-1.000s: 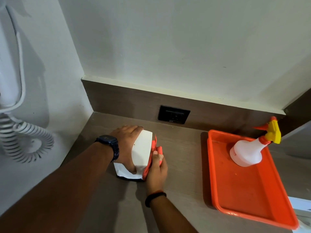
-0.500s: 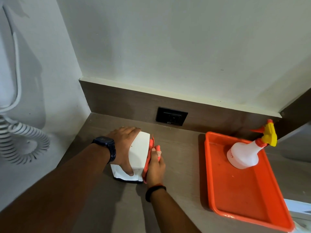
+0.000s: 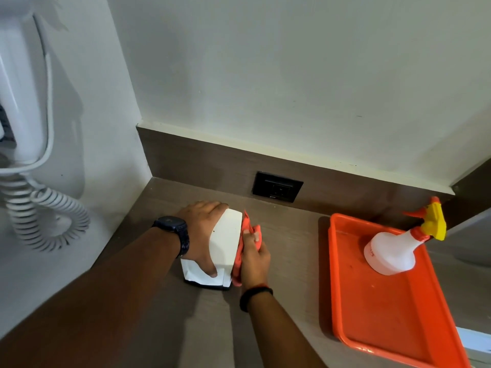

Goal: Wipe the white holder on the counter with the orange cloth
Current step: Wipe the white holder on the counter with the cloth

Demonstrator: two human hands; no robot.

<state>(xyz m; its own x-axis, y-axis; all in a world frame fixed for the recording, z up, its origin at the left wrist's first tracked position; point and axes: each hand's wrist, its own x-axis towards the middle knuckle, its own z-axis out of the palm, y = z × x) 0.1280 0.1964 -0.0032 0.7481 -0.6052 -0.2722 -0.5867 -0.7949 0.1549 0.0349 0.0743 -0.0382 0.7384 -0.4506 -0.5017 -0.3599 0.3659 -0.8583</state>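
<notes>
White holder (image 3: 225, 240) sits on the brown counter (image 3: 292, 261), left of centre in the frame, near the back corner. Left hand (image 3: 203, 235) is clamped over its left side: fingers wrapped around the far top edge, thumb pressed on the near face. Dark watch (image 3: 174, 229) on that wrist. Right hand (image 3: 253, 258) has the orange cloth (image 3: 245, 235) bunched in curled fingers and pressed flat against the holder's right side; cloth is sandwiched between palm and holder, top edge of it poking up above the fingers. Black band (image 3: 255, 294) on the right wrist.

Right of frame: orange tray (image 3: 393, 322) on the counter, well apart from the holder. White spray bottle (image 3: 390, 251) with yellow and orange trigger head stands in the tray's far end, tilted right. Black wall socket (image 3: 277, 186) in the dark backsplash, just behind the holder. Far left: white wall-mounted unit (image 3: 18, 107) with coiled cord (image 3: 45, 213) hanging below it.
</notes>
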